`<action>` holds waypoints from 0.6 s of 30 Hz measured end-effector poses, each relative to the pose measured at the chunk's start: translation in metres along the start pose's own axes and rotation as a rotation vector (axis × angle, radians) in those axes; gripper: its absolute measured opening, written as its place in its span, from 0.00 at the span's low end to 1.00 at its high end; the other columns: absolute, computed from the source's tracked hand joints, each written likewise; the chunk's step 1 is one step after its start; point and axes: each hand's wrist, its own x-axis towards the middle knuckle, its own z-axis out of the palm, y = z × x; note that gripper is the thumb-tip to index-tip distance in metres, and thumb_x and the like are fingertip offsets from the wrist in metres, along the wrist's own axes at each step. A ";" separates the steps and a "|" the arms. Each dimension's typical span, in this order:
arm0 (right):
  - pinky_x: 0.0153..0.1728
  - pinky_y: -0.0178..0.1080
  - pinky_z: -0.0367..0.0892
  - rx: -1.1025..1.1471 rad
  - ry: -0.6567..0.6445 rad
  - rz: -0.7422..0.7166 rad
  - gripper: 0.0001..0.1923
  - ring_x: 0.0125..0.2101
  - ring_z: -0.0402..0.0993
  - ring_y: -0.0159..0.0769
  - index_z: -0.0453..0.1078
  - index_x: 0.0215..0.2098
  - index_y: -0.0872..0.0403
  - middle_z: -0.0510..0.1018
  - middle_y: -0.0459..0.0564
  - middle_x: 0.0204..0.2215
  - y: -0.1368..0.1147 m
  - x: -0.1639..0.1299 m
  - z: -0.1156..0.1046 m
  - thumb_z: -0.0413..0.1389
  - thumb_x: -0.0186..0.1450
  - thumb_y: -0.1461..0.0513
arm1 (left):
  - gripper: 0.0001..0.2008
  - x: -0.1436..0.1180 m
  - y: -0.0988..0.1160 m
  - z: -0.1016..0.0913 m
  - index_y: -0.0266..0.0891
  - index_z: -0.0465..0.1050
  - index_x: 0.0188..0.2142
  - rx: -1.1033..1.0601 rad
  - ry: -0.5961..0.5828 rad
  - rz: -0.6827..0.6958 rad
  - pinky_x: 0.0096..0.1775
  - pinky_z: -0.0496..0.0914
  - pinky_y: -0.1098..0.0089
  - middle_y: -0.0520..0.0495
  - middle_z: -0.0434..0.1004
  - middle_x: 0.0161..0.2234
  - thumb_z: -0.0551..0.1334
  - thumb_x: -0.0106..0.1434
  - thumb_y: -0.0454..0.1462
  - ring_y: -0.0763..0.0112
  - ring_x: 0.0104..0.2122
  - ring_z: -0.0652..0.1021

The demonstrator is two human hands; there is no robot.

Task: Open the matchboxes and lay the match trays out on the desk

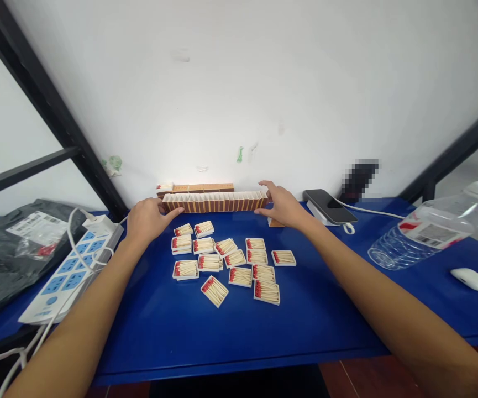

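Note:
A long row of matchboxes point(218, 203), standing side by side with brown sides and white tops, runs along the back of the blue table. My left hand point(145, 220) grips its left end, thumb in front and the other fingers behind. At the right end, my right hand point(282, 205) presses round the last boxes in the same way. Just behind lies a second row of boxes point(205, 188) with orange-brown tops, a tray of matches at its left end. In front of my hands, several open matchbox trays point(240, 276) full of red-tipped matches lie scattered, some stacked.
To the left are a white power strip point(73, 271) with cables and a dark plastic parcel bag point(19, 243). On the right lie a phone point(330, 207) on a white box, a clear plastic bottle point(421, 229) and a white earphone case point(473, 279). The white wall stands behind.

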 end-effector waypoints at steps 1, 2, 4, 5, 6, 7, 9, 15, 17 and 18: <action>0.46 0.48 0.69 0.001 0.001 0.006 0.44 0.47 0.75 0.55 0.54 0.70 0.56 0.77 0.60 0.45 -0.001 0.000 -0.001 0.68 0.63 0.54 | 0.29 0.000 0.001 0.000 0.40 0.77 0.34 -0.002 0.011 -0.001 0.37 0.70 0.59 0.37 0.84 0.37 0.60 0.64 0.64 0.45 0.41 0.82; 0.45 0.48 0.69 0.003 0.002 0.011 0.44 0.47 0.75 0.55 0.54 0.70 0.56 0.77 0.60 0.45 -0.001 -0.001 -0.001 0.68 0.63 0.54 | 0.29 -0.001 0.001 0.000 0.40 0.77 0.35 -0.003 0.019 -0.002 0.37 0.70 0.59 0.37 0.84 0.38 0.60 0.64 0.64 0.45 0.42 0.82; 0.45 0.48 0.69 0.008 0.001 0.013 0.44 0.47 0.75 0.55 0.55 0.70 0.56 0.77 0.60 0.45 -0.001 -0.001 0.000 0.67 0.63 0.54 | 0.30 -0.001 0.001 0.001 0.39 0.78 0.36 0.000 0.024 -0.007 0.38 0.71 0.58 0.36 0.84 0.39 0.60 0.64 0.64 0.44 0.42 0.82; 0.45 0.48 0.69 0.011 0.001 0.009 0.43 0.47 0.75 0.55 0.55 0.70 0.56 0.77 0.60 0.45 -0.001 -0.001 0.000 0.67 0.63 0.53 | 0.31 -0.001 0.001 0.002 0.39 0.78 0.36 0.005 0.020 -0.011 0.38 0.71 0.58 0.35 0.84 0.39 0.60 0.64 0.65 0.44 0.42 0.82; 0.45 0.48 0.69 0.011 0.002 0.003 0.43 0.46 0.75 0.55 0.55 0.70 0.55 0.77 0.59 0.44 0.000 -0.001 0.001 0.67 0.63 0.53 | 0.31 -0.001 0.001 0.003 0.39 0.78 0.36 0.011 0.013 -0.014 0.38 0.72 0.58 0.35 0.84 0.38 0.59 0.63 0.65 0.44 0.42 0.82; 0.45 0.48 0.69 0.011 0.003 -0.002 0.42 0.46 0.75 0.55 0.55 0.69 0.55 0.78 0.58 0.43 0.001 -0.001 0.002 0.66 0.63 0.53 | 0.32 0.000 0.001 0.004 0.39 0.78 0.36 0.017 0.006 -0.016 0.39 0.72 0.58 0.35 0.83 0.38 0.59 0.63 0.65 0.44 0.42 0.82; 0.46 0.48 0.69 0.007 0.008 -0.010 0.42 0.46 0.75 0.55 0.55 0.69 0.55 0.78 0.57 0.42 0.002 -0.001 0.006 0.66 0.63 0.53 | 0.32 0.000 0.000 0.006 0.39 0.79 0.36 0.025 -0.007 -0.018 0.39 0.73 0.58 0.35 0.83 0.38 0.59 0.63 0.66 0.44 0.42 0.82; 0.48 0.49 0.69 -0.068 -0.059 0.026 0.39 0.47 0.75 0.55 0.57 0.69 0.55 0.78 0.60 0.44 0.002 -0.003 0.023 0.64 0.66 0.52 | 0.33 0.003 -0.006 0.019 0.40 0.80 0.35 0.045 -0.060 0.001 0.38 0.72 0.58 0.34 0.84 0.37 0.57 0.64 0.66 0.44 0.42 0.82; 0.49 0.50 0.68 -0.096 -0.098 0.043 0.37 0.47 0.76 0.55 0.58 0.68 0.55 0.78 0.62 0.46 0.003 -0.004 0.028 0.64 0.67 0.51 | 0.32 0.004 -0.009 0.024 0.40 0.79 0.34 0.034 -0.104 0.006 0.37 0.71 0.59 0.34 0.84 0.37 0.57 0.63 0.66 0.44 0.41 0.82; 0.49 0.50 0.68 -0.108 -0.106 0.045 0.37 0.48 0.76 0.55 0.58 0.68 0.54 0.78 0.62 0.46 0.003 -0.004 0.029 0.63 0.68 0.51 | 0.33 0.004 -0.010 0.026 0.40 0.79 0.34 0.029 -0.116 0.001 0.36 0.71 0.59 0.34 0.84 0.37 0.57 0.63 0.67 0.43 0.41 0.82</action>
